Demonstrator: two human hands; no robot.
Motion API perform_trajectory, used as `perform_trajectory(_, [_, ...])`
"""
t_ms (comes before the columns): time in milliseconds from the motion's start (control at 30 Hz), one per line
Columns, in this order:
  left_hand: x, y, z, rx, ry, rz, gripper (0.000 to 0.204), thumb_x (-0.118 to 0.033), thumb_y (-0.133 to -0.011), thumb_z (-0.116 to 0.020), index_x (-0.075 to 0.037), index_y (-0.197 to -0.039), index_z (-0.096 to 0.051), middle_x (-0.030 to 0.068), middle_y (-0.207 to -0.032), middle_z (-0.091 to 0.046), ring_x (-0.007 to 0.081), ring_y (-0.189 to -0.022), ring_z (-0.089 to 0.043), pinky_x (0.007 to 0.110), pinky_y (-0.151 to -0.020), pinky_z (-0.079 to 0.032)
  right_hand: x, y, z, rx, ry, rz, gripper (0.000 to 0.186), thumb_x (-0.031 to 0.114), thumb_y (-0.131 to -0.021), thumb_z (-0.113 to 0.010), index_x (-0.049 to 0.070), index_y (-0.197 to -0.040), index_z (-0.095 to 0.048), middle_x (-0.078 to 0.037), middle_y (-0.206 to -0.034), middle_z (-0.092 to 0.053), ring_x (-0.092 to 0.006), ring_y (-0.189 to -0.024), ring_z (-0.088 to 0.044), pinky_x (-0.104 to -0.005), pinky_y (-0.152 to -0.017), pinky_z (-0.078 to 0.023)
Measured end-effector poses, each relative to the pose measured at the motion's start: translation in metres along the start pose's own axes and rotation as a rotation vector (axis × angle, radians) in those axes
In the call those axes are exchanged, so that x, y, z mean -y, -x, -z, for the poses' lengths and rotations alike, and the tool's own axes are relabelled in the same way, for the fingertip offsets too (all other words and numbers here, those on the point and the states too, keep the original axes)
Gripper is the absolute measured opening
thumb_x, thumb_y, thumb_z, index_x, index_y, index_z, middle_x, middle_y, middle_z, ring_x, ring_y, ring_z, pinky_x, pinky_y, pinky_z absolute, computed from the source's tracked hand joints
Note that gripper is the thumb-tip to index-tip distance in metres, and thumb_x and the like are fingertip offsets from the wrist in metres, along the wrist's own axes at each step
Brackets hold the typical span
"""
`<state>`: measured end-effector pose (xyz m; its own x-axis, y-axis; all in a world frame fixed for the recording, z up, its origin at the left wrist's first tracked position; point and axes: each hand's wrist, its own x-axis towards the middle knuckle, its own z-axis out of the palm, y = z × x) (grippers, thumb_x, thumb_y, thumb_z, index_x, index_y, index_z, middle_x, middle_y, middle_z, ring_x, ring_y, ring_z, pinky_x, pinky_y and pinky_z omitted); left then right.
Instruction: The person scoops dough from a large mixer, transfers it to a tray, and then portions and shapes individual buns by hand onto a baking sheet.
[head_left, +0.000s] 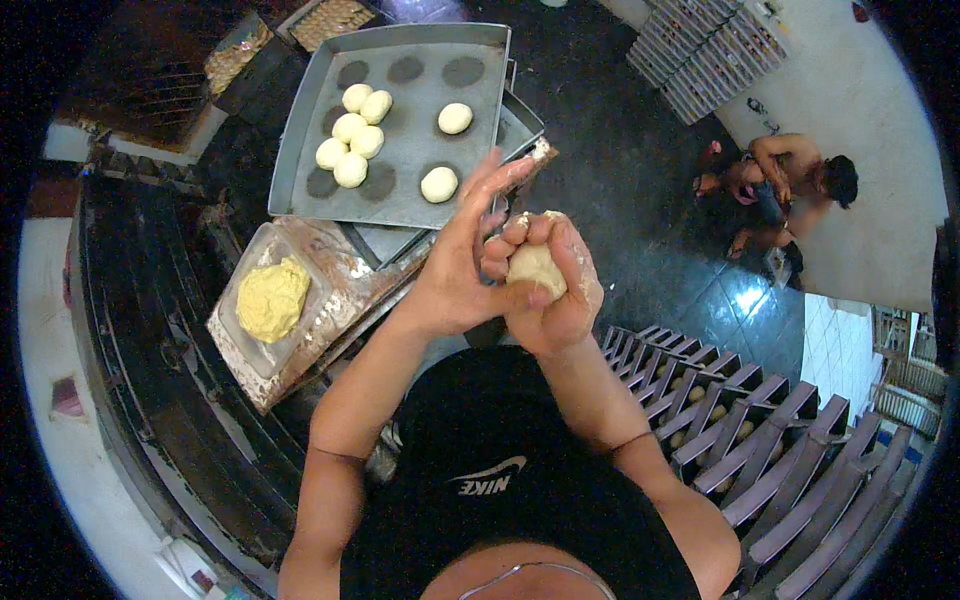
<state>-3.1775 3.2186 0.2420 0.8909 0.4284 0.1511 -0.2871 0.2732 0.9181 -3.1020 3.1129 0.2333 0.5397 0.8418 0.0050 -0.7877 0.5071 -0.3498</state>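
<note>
A pale dough ball (535, 272) sits in the cupped palm of my right hand (575, 300), whose fingers curl around it. My left hand (455, 265) is beside it, fingers stretched out and slightly blurred, with its thumb against the dough. Flour or dough clings to my fingertips. Just beyond is a grey metal baking tray (420, 65). It carries a cluster of round dough balls (350, 128) on its left and two separate ones, a farther dough ball (455, 118) and a nearer dough ball (439, 184). Left of my hands, a clear plastic tub (318, 290) contains a yellow doughy mass (272, 300).
The tub rests on a floury wooden board (375, 290); another metal tray (520, 125) lies under the first. A slatted rack (735, 410) holding round pieces stands close at right. Farther right, a person (790, 185) sits low by the wall, near another rack (705, 55).
</note>
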Motion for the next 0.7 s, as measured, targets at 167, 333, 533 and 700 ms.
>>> perform_trajectory(167, [0.007, -0.014, 0.065, -0.219, 0.163, 0.099, 0.080, -0.039, -0.090, -0.075, -0.004, -0.152, -0.037, 0.0128, -0.159, -0.035, 0.0279, -0.141, -0.041, 0.044, -0.115, -0.035, -0.018, -0.058, 0.030, -0.199, 0.067, -0.091, 0.030, 0.032, -0.106, -0.052, 0.003, -0.105, -0.061, -0.015, -0.112, -0.067, -0.0324, -0.109, -0.068, -0.0435, -0.097, -0.055])
perform_trajectory(333, [0.033, -0.011, 0.173, -0.560, -0.246, 0.173, 0.053, -0.018, -0.090, -0.074, -0.005, -0.137, -0.055, 0.0127, -0.149, -0.049, 0.0273, -0.129, -0.054, 0.043, -0.108, -0.043, -0.057, -0.131, 0.086, -0.446, 0.443, -0.099, 0.030, 0.027, -0.104, -0.054, -0.001, -0.108, -0.064, -0.018, -0.106, -0.070, -0.0304, -0.100, -0.071, -0.0412, -0.088, -0.057])
perform_trajectory(533, [0.026, -0.019, 0.254, -0.493, -0.964, 0.128, 0.042, -0.007, -0.082, -0.077, -0.004, -0.122, -0.064, 0.0161, -0.135, -0.058, 0.0313, -0.125, -0.056, 0.043, -0.107, -0.044, -0.059, -0.345, 0.119, 0.146, 2.031, 0.367, 0.021, 0.020, -0.095, -0.066, 0.001, -0.101, -0.074, -0.019, -0.099, -0.074, -0.0332, -0.092, -0.073, -0.0418, -0.082, -0.055])
perform_trajectory(700, [0.030, -0.011, 0.285, -0.422, -0.931, 0.181, 0.036, -0.007, -0.078, -0.078, -0.003, -0.112, -0.069, 0.0183, -0.126, -0.063, 0.0340, -0.114, -0.063, 0.043, -0.100, -0.050, -0.097, -0.412, 0.169, 0.660, 2.562, 0.147, 0.066, 0.036, -0.099, -0.060, -0.002, -0.150, -0.042, -0.023, -0.158, -0.038, -0.0407, -0.149, -0.032, -0.0442, -0.121, -0.031])
